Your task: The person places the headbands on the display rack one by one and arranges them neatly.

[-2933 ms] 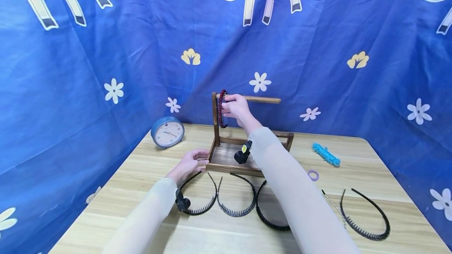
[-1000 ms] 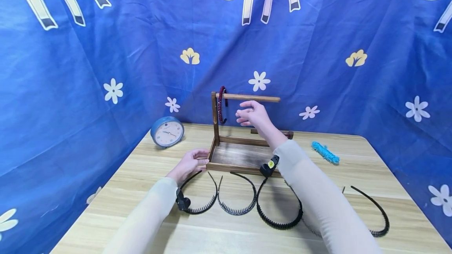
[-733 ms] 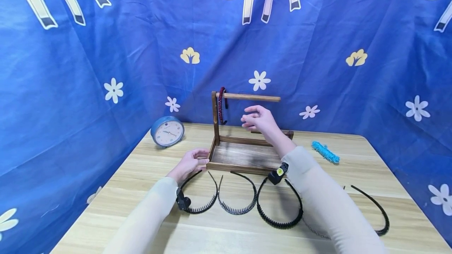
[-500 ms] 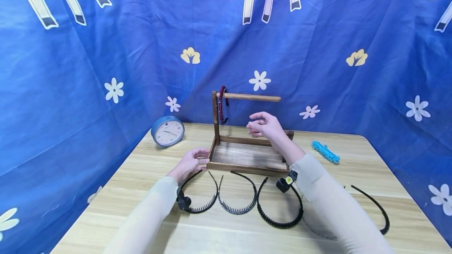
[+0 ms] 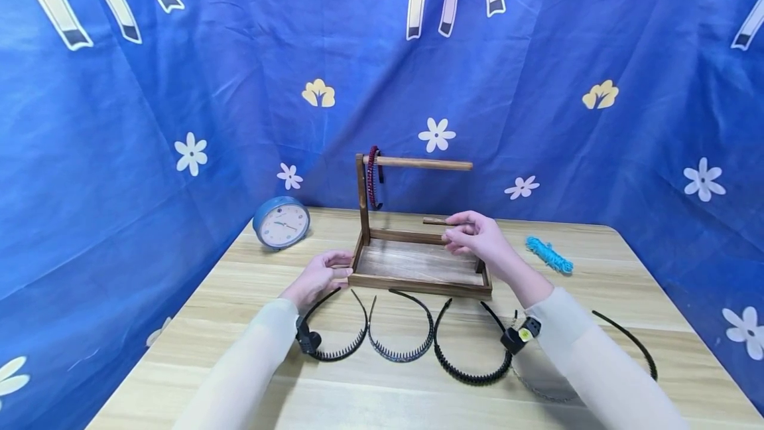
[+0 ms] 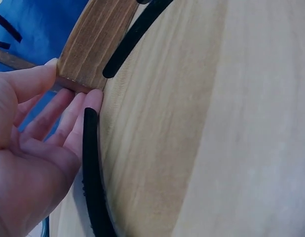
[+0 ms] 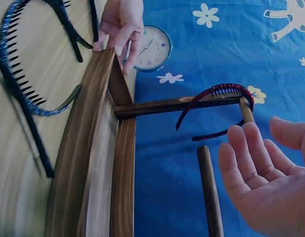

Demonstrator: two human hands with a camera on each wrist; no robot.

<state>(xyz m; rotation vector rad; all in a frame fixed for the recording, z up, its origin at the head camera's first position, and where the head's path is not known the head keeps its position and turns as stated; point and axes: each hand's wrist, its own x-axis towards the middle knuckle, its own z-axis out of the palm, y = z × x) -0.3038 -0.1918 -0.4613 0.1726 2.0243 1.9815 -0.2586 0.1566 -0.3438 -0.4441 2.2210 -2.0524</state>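
At the table (image 5: 352, 400), both hands' fingers (image 6: 50, 114) (image 7: 245, 155) spread, right palm (image 7: 278, 202) showing only in right wrist view.

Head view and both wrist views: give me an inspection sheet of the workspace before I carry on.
Surface: light wood-grain table.
Job's things: wooden stand on the table; red headband hanging on its upper rod, near the post; three dark headbands in a row in front of the stand; more bands farther right, partly hidden by the right sleeve.
Clutter: blue clock left of the stand; turquoise cord bundle right of it.
Left hand: touching the stand's left front corner.
Right hand: above the stand's right part, fingers relaxed, holding nothing.
Cables: nothing seen.
Surroundings: blue patterned cloth behind and at both sides.
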